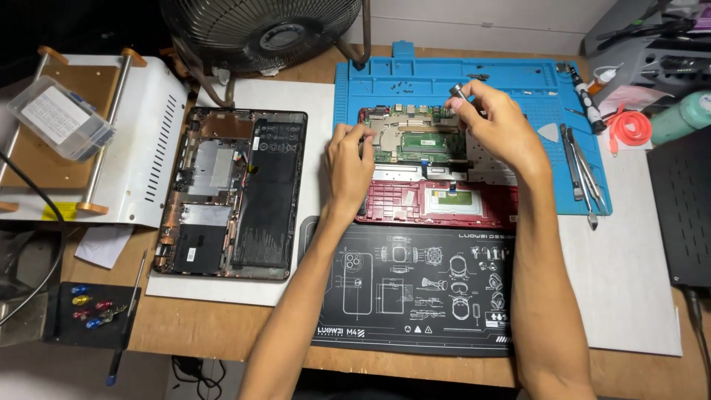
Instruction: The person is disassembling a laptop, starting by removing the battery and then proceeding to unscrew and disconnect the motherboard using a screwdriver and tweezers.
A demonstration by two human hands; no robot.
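Head view, looking down on a wooden workbench. Red laptop chassis (437, 200) lying opened up, straddling the near edge of a blue silicone repair mat (444, 78) and a black printed desk mat (415, 296); green mainboard (422, 141) exposed in its far half.

Left hand (348, 167) resting on the chassis's left edge, fingers curled down against the board by the copper heatsink, pressing rather than clasping.

Right hand (500, 126) raised over the board's far right corner, thumb and fingertips pinched together on a small silver-capped screwdriver (456, 94), cap up, tip toward the board but hidden behind the fingers.

To the left, a second opened laptop base (233, 196) with black battery, well apart from both hands. Tweezers and pry tools (581, 167) on the mat's right side. Fan (259, 30) beyond.
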